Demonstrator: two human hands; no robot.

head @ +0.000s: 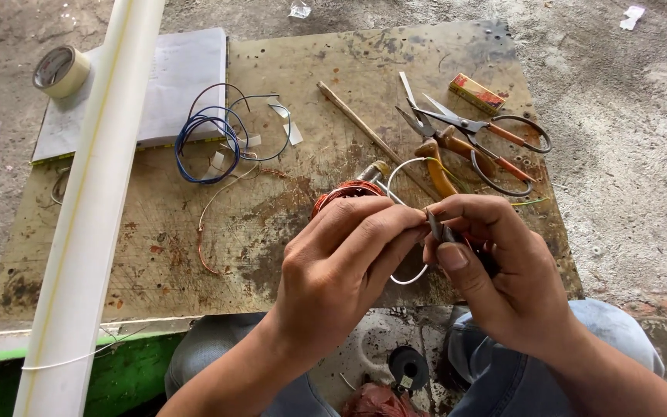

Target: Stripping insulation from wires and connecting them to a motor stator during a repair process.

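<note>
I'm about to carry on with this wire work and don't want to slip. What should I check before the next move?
1. Left hand pinching the white wire: ok.
2. Right hand gripping the small grey tool: ok.
3. Tool tip meeting the wire: cannot tell, fingers hide it.
4. Copper coil resting on the board: ok.
5. Scissors and pliers lying apart from both hands: ok.

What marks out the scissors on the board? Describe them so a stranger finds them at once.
Start at the stained wooden board and go to its far right corner. The grey metal scissors lie there beside orange-handled pliers. Only the scissors have large wire loop handles.
</note>
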